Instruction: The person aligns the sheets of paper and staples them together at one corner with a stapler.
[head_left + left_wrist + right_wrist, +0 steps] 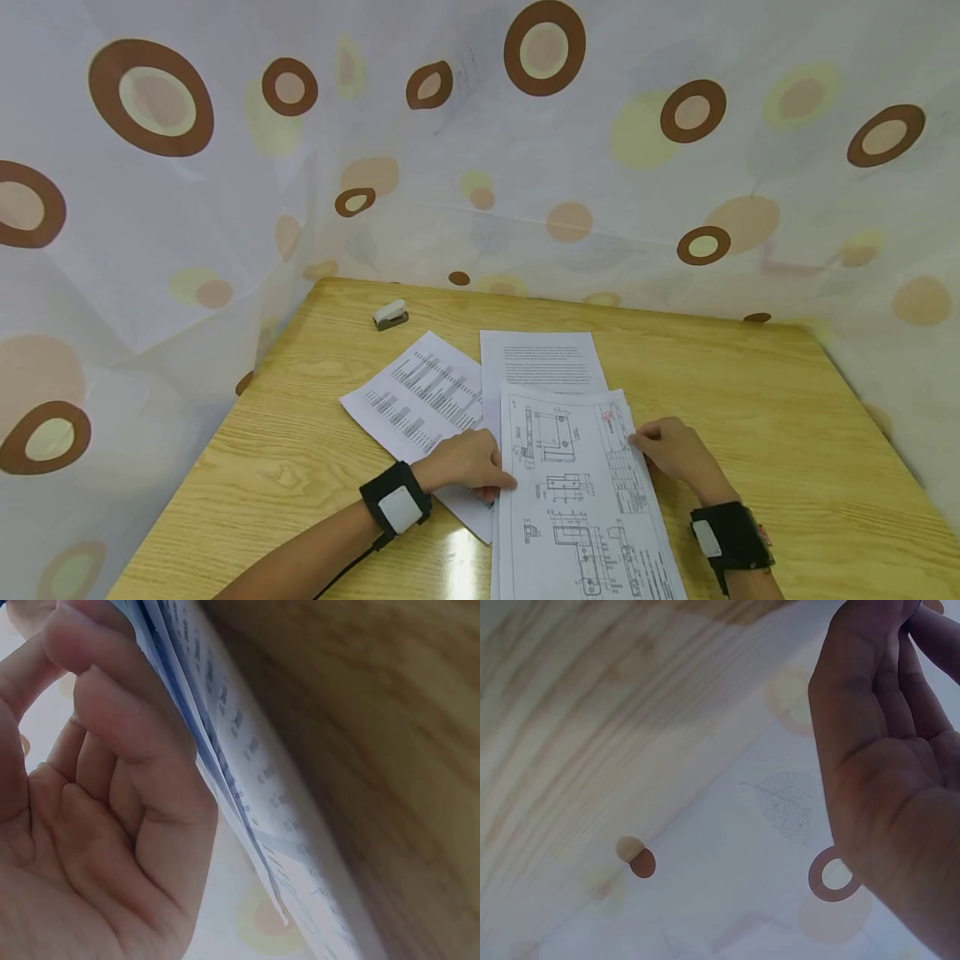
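Note:
A small stack of paper sheets with a technical drawing on top (558, 492) lies at the front middle, its lower end cut off by the frame. My left hand (467, 461) pinches its left edge, thumb over the top sheet and fingers curled beneath. At the right edge, near the upper corner, my right hand (675, 447) pinches the stack between thumb and fingers. In the left wrist view, the curled fingers (142, 742) are beside several sheet edges (232, 780). The right wrist view shows my right hand (892, 750), with its fingertips cut off at the top.
Under the drawing stack's upper end is a page of text (540, 354). A printed sheet with grey-shaded rows (420, 392) lies slanted to the left, partly under my left hand. A small white and grey stapler (391, 314) stands near the back left of the wooden table (750, 375). Patterned curtain (480, 167) surrounds it.

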Demonstrator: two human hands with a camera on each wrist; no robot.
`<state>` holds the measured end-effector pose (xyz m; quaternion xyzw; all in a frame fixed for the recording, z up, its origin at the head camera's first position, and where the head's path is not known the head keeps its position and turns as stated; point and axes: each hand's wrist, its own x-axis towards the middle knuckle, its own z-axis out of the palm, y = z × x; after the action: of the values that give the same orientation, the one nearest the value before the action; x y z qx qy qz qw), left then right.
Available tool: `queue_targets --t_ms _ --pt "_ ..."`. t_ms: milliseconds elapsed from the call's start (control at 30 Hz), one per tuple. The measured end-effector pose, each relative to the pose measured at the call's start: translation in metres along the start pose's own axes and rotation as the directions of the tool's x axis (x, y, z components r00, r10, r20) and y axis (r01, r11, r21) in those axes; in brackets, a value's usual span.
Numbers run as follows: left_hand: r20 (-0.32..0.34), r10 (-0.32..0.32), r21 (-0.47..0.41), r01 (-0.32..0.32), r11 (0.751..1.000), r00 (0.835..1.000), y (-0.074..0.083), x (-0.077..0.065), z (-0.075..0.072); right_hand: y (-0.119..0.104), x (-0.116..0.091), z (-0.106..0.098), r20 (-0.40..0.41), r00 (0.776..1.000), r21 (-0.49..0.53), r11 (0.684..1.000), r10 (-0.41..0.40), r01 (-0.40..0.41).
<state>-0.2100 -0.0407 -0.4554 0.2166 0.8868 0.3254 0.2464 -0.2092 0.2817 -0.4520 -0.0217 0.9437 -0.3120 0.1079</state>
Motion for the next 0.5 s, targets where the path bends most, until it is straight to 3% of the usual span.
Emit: queue_targets --t_ms 500 --pt "0.007 -0.03 0.045 0.029 0.999 1.0 0.0038 -0.0027 0.0004 0.0017 -0.0039 0.0016 -0.01 0.998 -0.035 0.997 0.064 -0.064"
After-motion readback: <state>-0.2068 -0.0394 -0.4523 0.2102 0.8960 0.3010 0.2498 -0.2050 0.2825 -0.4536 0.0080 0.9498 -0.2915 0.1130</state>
